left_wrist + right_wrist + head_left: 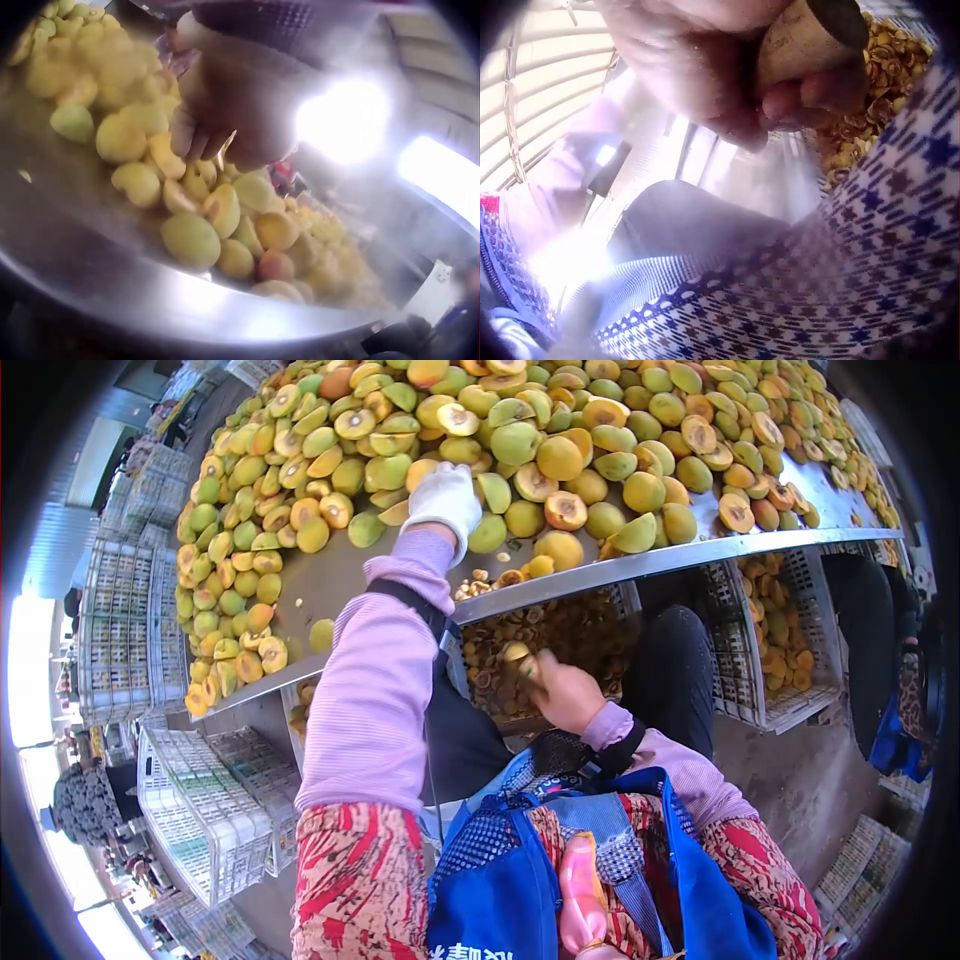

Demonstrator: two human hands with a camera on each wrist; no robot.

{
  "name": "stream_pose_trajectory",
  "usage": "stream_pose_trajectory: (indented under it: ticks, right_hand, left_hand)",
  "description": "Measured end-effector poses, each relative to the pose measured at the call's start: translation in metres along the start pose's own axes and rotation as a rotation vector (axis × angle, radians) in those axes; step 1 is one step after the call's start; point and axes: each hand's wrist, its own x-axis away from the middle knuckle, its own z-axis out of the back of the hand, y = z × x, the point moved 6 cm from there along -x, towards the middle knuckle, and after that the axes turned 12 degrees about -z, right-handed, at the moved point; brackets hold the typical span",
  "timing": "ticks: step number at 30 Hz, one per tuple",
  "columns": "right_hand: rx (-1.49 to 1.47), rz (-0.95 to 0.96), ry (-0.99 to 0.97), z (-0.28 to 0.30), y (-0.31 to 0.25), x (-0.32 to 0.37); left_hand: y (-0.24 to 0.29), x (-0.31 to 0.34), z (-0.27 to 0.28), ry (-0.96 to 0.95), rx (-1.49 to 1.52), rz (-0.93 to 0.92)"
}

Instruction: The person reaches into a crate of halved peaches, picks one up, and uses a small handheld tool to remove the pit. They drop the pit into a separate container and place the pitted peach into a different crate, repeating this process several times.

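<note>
In the head view the white-gloved left hand (pixel 445 505) reaches onto the pile of green and orange fruit (pixel 560 458), many of them halved. Its fingers bend down among the fruit; in the left wrist view the hand (pixel 240 109) is dark, over cut pieces (pixel 223 210), and whether it grips one is unclear. The bare right hand (pixel 568 695) is held low, before the metal table edge (pixel 640 563). In the right wrist view its fingers (pixel 832 94) curl round a thick wooden-looking handle (pixel 802 46). A blurred pale piece (pixel 516 651) shows by its fingertips.
Below the table edge, a crate holds brown and yellow pieces (pixel 490 685). Another crate (pixel 735 650) with orange fruit stands to the right. Pale plastic crates (pixel 200 800) stand at the left. The person's dark-clad knee (pixel 680 660) is beside the lower crate.
</note>
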Motion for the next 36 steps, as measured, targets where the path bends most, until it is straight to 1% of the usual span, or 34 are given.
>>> stream_pose_trajectory:
  ticks: [1,2,3,5,6,7,9,10,11,12,13,15,17,19,20,21,22,23,25,26,27,28,29,30,31,32,33,34,35,36]
  right_hand:
    - [0.110,0.027,-0.117,-0.013,0.008,-0.001]
    - [0.035,0.051,-0.050,-0.009,0.008,0.002]
    - [-0.039,0.077,0.016,-0.003,0.004,0.005]
    - [0.006,0.059,-0.044,0.000,0.005,0.002]
    - [-0.151,0.106,0.000,0.004,-0.001,0.005]
    - [-0.155,0.098,-0.003,0.004,0.002,0.005]
    - [-0.253,0.029,0.180,0.017,0.009,0.001]
    - [-0.286,0.071,0.132,0.012,0.011,0.000]
    - [-0.286,0.080,0.144,0.012,0.010,0.003]
    - [-0.268,0.115,0.051,0.007,0.006,0.008]
    - [-0.247,0.148,-0.041,0.003,0.004,0.012]
    - [-0.261,0.147,-0.040,0.006,0.005,0.017]
    - [-0.265,0.108,-0.053,0.009,0.009,0.019]
    - [-0.319,0.118,-0.021,0.011,0.007,0.018]
    - [-0.379,0.134,-0.010,0.012,0.005,0.017]
    - [-0.434,0.155,-0.004,0.013,0.003,0.018]
    - [-0.433,0.166,-0.012,0.014,0.000,0.019]
    - [-0.515,0.117,-0.084,0.012,-0.001,0.020]
    - [-0.681,0.006,-0.232,0.008,-0.005,0.026]
    - [-0.781,-0.043,-0.392,0.006,-0.009,0.032]
    - [-0.819,0.043,-0.395,0.006,-0.016,0.034]
    - [-0.792,0.082,-0.394,0.010,-0.025,0.040]
    - [-0.761,0.118,-0.393,0.012,-0.034,0.044]
    - [-0.758,0.110,-0.411,0.006,-0.037,0.045]
    - [-0.644,0.249,-0.270,0.009,-0.044,0.045]
    - [-0.527,0.381,-0.128,0.011,-0.050,0.047]
    - [-0.525,0.367,-0.141,0.006,-0.051,0.048]
    - [-0.458,0.351,-0.122,0.002,-0.052,0.047]
    - [-0.392,0.334,-0.101,-0.002,-0.052,0.046]
    - [-0.361,0.325,-0.078,-0.006,-0.051,0.044]
  left_hand:
    - [0.007,-0.003,-0.006,0.028,-0.098,0.009]
    - [0.007,-0.007,-0.014,-0.013,-0.121,0.066]
    - [0.012,-0.013,-0.005,-0.014,-0.121,0.057]
    - [0.005,-0.001,-0.004,-0.190,0.025,0.256]
    - [0.006,0.000,-0.003,-0.218,-0.077,0.239]
    - [0.005,0.005,-0.003,-0.175,-0.123,0.242]
    - [0.002,0.010,-0.005,-0.133,-0.074,0.265]
    - [0.003,0.009,-0.005,-0.125,-0.080,0.263]
    - [0.001,0.008,-0.008,-0.182,-0.077,0.303]
    - [0.000,0.007,-0.006,-0.233,-0.069,0.344]
    - [0.000,0.005,0.000,-0.213,-0.071,0.343]
    - [0.001,0.009,0.006,-0.281,-0.120,0.361]
    - [0.009,0.017,0.014,-0.232,-0.167,0.336]
    - [0.006,0.022,0.007,-0.208,-0.108,0.269]
    - [0.001,0.027,0.002,-0.213,-0.113,0.269]
    - [0.001,0.035,0.003,-0.189,-0.051,0.248]
    - [-0.002,0.040,0.008,-0.157,0.008,0.231]
    - [-0.008,0.050,0.011,-0.156,-0.001,0.242]
    - [-0.004,0.082,0.033,0.069,0.482,0.271]
    - [-0.010,0.102,0.030,0.228,0.646,0.248]
    - [0.002,0.131,0.032,0.389,1.259,0.404]
    - [0.017,0.152,0.029,0.542,1.687,0.333]
    - [0.035,0.171,0.032,0.621,1.934,0.326]
    - [0.050,0.186,0.031,0.655,2.035,0.333]
    - [0.061,0.197,0.027,0.690,2.139,0.338]
    - [0.064,0.207,0.014,0.712,2.152,0.441]
    - [0.068,0.216,0.003,0.732,2.166,0.546]
    - [0.074,0.220,-0.006,0.739,2.147,0.593]
    - [0.079,0.226,-0.011,0.710,2.065,0.650]
    - [0.081,0.228,-0.020,0.720,2.061,0.677]
